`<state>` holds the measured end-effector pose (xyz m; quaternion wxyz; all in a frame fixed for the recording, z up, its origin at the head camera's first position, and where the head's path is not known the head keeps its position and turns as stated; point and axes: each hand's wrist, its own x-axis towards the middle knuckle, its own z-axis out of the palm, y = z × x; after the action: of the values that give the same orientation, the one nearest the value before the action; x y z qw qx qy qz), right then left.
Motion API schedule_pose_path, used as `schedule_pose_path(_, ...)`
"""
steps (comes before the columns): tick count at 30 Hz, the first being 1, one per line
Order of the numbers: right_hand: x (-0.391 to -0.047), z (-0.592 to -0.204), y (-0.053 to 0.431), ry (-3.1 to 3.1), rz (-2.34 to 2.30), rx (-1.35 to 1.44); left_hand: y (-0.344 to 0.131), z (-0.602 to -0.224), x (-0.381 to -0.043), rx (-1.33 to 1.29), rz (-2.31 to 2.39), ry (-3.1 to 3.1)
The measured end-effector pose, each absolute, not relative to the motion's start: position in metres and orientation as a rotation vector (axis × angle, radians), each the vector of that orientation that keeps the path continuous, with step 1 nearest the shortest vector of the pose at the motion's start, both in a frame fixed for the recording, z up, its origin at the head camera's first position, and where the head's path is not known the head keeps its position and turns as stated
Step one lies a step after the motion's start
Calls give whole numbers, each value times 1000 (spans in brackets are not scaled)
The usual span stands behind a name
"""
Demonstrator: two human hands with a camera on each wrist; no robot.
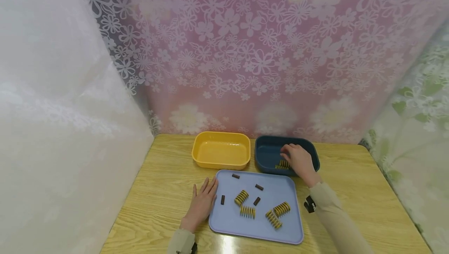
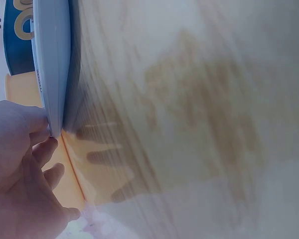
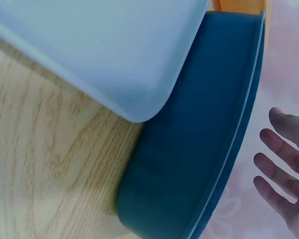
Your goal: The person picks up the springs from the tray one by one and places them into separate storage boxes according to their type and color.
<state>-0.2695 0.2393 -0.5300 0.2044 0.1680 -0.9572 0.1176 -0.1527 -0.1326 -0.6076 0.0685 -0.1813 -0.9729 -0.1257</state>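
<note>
My left hand (image 1: 202, 203) lies with fingers extended against the left edge of a light-blue tray (image 1: 256, 231). In the left wrist view, its fingertips (image 2: 50, 149) touch the tray's rim. My right hand (image 1: 298, 159) is over a dark blue bin (image 1: 268, 150), its fingers apart and holding nothing in the right wrist view. Beneath it, yellow coil springs (image 1: 282, 164) lie in the bin, partly covered by the hand. On the tray lie several larger yellow springs, including one at the middle (image 1: 247, 212), and several small dark brown springs, including one near the left edge (image 1: 222, 200).
A yellow bin (image 1: 221, 152) stands left of the dark blue bin, both behind the tray on a wood-grain table (image 1: 151, 191). A flowered curtain (image 1: 245, 71) hangs at the back, with pale sheets at both sides.
</note>
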Motion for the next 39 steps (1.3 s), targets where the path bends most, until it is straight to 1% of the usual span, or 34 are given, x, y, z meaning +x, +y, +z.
schedule_pose_path(10, -253, -527, 222, -2617, 356, 523, -132, -604, -151, -550, -400, -2920)
schedule_pose_path(20, -237, -530, 189, -2583, 401, 635, -131, -602, -151, -547, -414, -2924)
schedule_pose_path(29, -222, -541, 165, -2682, 398, 750, -130, -600, -150, -548, -415, -2925)
schedule_pose_path(39, -216, -553, 153, -2796, 349, 756, -130, -601, -150, -545, -395, -2929)
